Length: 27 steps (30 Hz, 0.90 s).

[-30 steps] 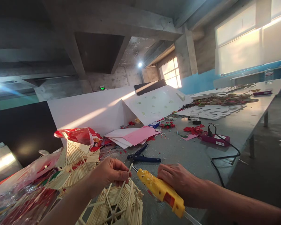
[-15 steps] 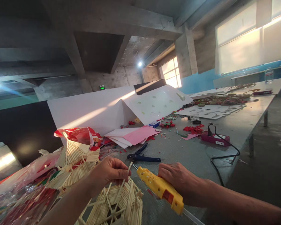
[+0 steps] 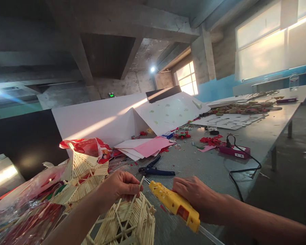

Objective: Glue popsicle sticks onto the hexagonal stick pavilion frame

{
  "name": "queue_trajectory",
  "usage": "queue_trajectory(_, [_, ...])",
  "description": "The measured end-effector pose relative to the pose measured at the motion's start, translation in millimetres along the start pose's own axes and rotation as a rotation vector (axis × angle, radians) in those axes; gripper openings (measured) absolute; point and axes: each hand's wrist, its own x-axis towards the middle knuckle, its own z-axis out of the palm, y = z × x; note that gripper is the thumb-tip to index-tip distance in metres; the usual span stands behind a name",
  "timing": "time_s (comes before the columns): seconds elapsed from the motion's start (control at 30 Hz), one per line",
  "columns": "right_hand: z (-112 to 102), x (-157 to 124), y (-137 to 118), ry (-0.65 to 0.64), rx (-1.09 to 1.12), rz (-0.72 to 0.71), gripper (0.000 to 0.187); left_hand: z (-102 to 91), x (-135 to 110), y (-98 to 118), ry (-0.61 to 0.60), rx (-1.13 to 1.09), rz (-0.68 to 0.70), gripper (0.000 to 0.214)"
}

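One stick tower (image 3: 79, 162): beyond and to the left of the fingers of the left hand (image 3: 126, 186); its roof slopes are closely lined with sticks, so this part looks largely built.
Plastic wrap (image 3: 38, 224): heaped left of the left fingers, bunched and shiny, with red showing through.
Stick frame (image 3: 123, 232): just below the left fingers, partly cut off by the picture's edge; side panels are lined with sticks and bars meet at a hub, while gaps show between the bars. Judged from this, it is well along but not complete.
Left hand: forearm reaching in from the lower left, wrist raised over the frame, thumb and fingers pinched on the thin stick.
Thin stick (image 3: 142, 180): in the left fingers, slanted, upper end poking out past the fingertips; whether its lower part is joined to the frame cannot be told, so its fixing seems unfinished.
Pliers (image 3: 158, 173): on the bench (image 3: 191, 163), beyond the fingers and between the two hands, handles spread.
Glue gun (image 3: 174, 202): left of the right fingers, nozzle aimed at the stick's upper end, touching or just beside it.
Right hand (image 3: 191, 189): forearm coming from the lower right, fingers curled around the gun, the trigger hidden.
Power strip (image 3: 236, 152): beyond and right of the right fingers, a plug in it.
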Motion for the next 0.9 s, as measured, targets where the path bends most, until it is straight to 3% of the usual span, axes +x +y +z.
queue_trajectory(0.3, [5,1,5,-0.085,0.000,0.015,0.009,-2.7,-1,-5,0.038,-0.028,-0.004,0.037])
queue_trajectory(0.53, [35,4,26,-0.172,-0.091,0.067,0.020,-18.6,-13,3,0.057,-0.012,0.002,0.036])
queue_trajectory(0.73, [58,15,51,-0.363,-0.007,0.078,0.011,-31.1,-17,-8,0.041,0.321,0.015,0.026])
queue_trajectory(0.9, [61,22,58,-0.456,0.085,0.117,0.023,-25.9,-14,-18,0.104,0.675,0.038,0.017])
